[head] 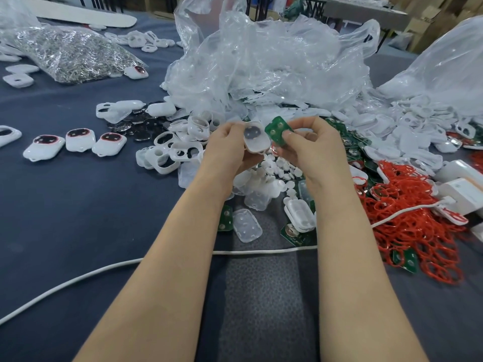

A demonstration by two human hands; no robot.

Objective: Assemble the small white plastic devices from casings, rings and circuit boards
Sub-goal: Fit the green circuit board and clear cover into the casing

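L hand (230, 145) grips a casing (254, 138), hollow side up, w/ R hand (311, 145) pinching a green board (278, 130) tilted just beside it, likely so the board drops in, both above the worktop (78, 210).

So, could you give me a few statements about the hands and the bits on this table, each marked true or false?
1. The left hand holds a white plastic casing. True.
2. The right hand pinches a red ring. False: it pinches a green circuit board.
3. The heap of red rubber rings lies on the person's right side. True.
4. The green circuit board already sits inside the white plastic casing. False: it is held up beside the casing, not in it.
5. A white cord passes under both forearms. True.
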